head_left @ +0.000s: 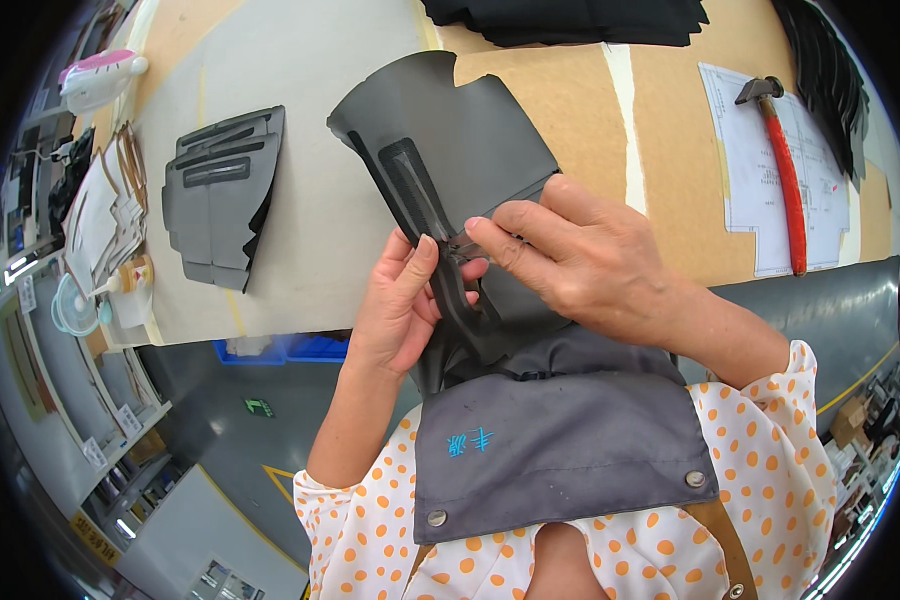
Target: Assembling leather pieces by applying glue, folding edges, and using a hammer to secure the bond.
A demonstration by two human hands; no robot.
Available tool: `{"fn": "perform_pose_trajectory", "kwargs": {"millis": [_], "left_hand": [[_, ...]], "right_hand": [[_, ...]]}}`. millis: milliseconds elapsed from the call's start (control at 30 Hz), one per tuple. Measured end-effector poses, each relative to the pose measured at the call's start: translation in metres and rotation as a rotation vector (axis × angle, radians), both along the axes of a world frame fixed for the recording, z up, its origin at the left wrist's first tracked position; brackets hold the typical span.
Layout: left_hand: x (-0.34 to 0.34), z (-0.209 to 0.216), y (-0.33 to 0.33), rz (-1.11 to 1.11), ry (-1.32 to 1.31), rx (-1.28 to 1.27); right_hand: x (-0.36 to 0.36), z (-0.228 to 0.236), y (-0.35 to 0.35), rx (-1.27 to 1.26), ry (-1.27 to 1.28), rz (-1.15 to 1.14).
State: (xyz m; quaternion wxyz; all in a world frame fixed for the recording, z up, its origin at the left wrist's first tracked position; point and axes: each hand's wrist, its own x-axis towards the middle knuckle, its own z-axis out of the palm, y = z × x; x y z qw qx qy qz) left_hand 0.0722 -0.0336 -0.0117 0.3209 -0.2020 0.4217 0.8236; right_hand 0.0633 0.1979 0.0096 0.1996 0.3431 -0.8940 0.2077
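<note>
A dark grey, leather-like panel [470,130] leans over the table's front edge, its lower part bent down against my apron. Along its left side runs a long slot with a dark, ribbed strip [410,180] inside. My left hand [395,305] grips the panel at the lower end of this slot, thumb on top and fingers underneath. Close by, my right hand [590,250] is closed in a pinch over the same spot. Whatever lies between its fingertips is too small to make out.
Similar grey panels [220,190] are stacked at left. A red-handled hammer [787,180] rests on a printed sheet [732,190] at right. Black cut pieces [570,22] lie at the far edge, more black pieces [825,90] far right. Pale cut pieces [105,220] stand far left.
</note>
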Motion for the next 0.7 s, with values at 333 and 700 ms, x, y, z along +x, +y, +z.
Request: {"fn": "perform_pose_trajectory", "kwargs": {"millis": [333, 700], "left_hand": [[0.0008, -0.003, -0.0016, -0.005, -0.004, 0.03], [0.0024, -0.0024, 0.0005, 0.001, 0.006, 0.02]], "right_hand": [[0.0, 0.0029, 0.0016, 0.017, 0.008, 0.035], [0.0014, -0.0033, -0.0032, -0.005, 0.03, 0.027]]}}
